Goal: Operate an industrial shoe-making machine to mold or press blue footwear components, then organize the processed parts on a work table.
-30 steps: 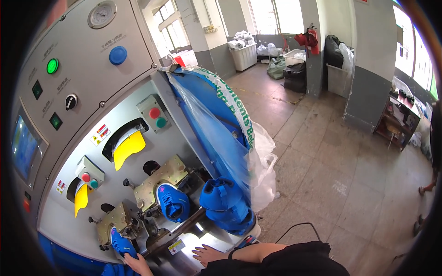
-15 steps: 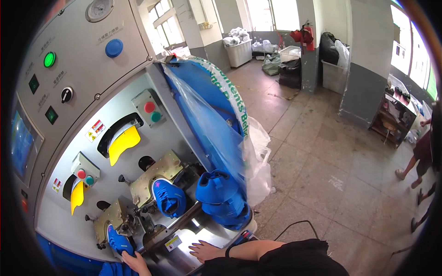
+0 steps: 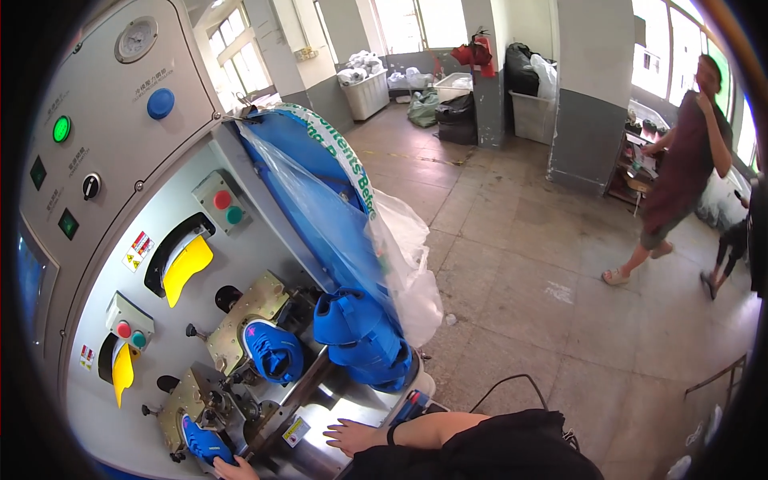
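My left hand is at the lower edge, its fingers closed around the near end of a blue shoe upper. That upper sits at the left station of a grey machine; part of the hand is cut off by the picture's edge. My right hand lies flat with fingers spread on the shiny metal ledge, holding nothing. A second blue shoe upper with pink marks and dark laces sits at the right station. Several blue uppers stand stacked beside it.
Yellow curved guards and red and green buttons are on the machine wall. Clear plastic sheeting hangs by its right side. A black cable loops over the floor. A person in dark red is at the right, near a shelf.
My view has turned rightward, so the machine sits further left. The person in dark red is now in fuller view. Both hands stay at the same places on the machine.
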Available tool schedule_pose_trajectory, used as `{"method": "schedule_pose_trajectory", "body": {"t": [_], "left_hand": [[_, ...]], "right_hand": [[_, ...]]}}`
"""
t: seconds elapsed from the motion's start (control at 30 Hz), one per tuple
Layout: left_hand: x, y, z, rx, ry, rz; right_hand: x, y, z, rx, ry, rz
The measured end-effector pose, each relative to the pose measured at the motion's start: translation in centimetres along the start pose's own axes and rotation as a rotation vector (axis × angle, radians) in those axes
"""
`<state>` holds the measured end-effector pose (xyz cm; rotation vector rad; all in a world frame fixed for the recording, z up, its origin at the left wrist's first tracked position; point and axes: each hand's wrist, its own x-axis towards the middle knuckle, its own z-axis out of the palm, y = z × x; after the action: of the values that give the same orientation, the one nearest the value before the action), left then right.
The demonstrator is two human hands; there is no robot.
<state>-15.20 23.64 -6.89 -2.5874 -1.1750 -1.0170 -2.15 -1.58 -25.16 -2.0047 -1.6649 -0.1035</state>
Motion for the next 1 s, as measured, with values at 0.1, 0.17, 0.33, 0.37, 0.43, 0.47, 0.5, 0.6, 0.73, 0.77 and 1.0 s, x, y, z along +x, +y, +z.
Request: {"method": "schedule_pose_trajectory", "body": {"t": [0.1, 0.17, 0.33, 0.37, 0.43, 0.47, 0.5, 0.6, 0.73, 0.77, 1.0], "left_hand": [[0.1, 0.2, -0.3, 0.011, -0.018, -0.01], [0.1, -0.6, 0.0, 0.017, -0.014, -0.004], [0.7, -1.1, -1.8, 0.051, -0.094, -0.001], [1.1, -0.8, -2.4, 0.067, -0.096, 0.023], [1.7, 0.1, -3.4, 0.071, -0.099, 0.014], [2.0, 0.6, -3.9, 0.075, -0.1, -0.002], [2.4, 0.9, -4.4, 0.077, -0.098, -0.002], [3.1, 1.7, -5.4, 0.119, -0.143, -0.04], [3.1, 1.6, -5.2, 0.133, -0.131, -0.059], [3.1, 1.4, -5.0, 0.137, -0.132, -0.068], [3.5, 0.4, -4.7, 0.169, -0.22, -0.083]], "right_hand": [[0.0, -0.1, -0.4, 0.039, -0.015, 0.007], [-0.1, -0.4, -0.7, 0.044, -0.029, 0.026], [-0.1, -1.0, -1.6, 0.087, 0.026, 0.063], [-0.1, -1.0, -1.5, 0.088, 0.03, 0.067], [-0.2, -0.9, -1.5, 0.103, 0.04, 0.069], [-0.3, -0.8, -1.8, 0.103, 0.034, 0.066], [-0.2, -0.8, -2.0, 0.104, 0.037, 0.064], [-0.2, -0.8, -2.3, 0.075, -0.086, 0.069], [-0.3, -0.9, -2.1, 0.105, 0.021, 0.063], [-0.3, -0.8, -2.0, 0.104, 0.027, 0.063], [-0.3, -0.8, -2.1, 0.105, 0.02, 0.054]]}}
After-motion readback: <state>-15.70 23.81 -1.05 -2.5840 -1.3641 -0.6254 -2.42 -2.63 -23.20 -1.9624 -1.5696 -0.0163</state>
